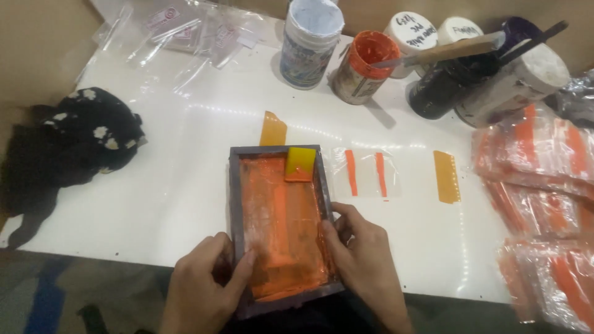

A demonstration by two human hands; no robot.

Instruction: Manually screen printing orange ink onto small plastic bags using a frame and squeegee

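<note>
Head view, looking down on a white table (185, 185). A small dark frame (279, 226) with an orange-inked screen lies at the near edge, partly overhanging it. The left hand (204, 284) curls over the frame's lower left rail, thumb pressed on the inked mesh; the right hand (365, 260) clasps the right rail, fingers bent around its outer side. Both hands are closed on the frame. A yellow squeegee (300, 164) rests inside at the far end.

The frame looks rigid and light, the mesh thin and easily dented, and the wet ink is likely slippery (and will smear); the bare rails seem the safest hold.

Just right of the frame lies a clear bag (365, 174) with two orange stripes, and farther right a stack of printed bags (544, 210). Paint jars (365, 65) stand at the far edge, a stick across them. A black flowered cloth (80, 139) sits at left.

The frame's near rail and both wrists are cut off by the picture's lower edge; whatever lies under the screen cannot be made out.
</note>
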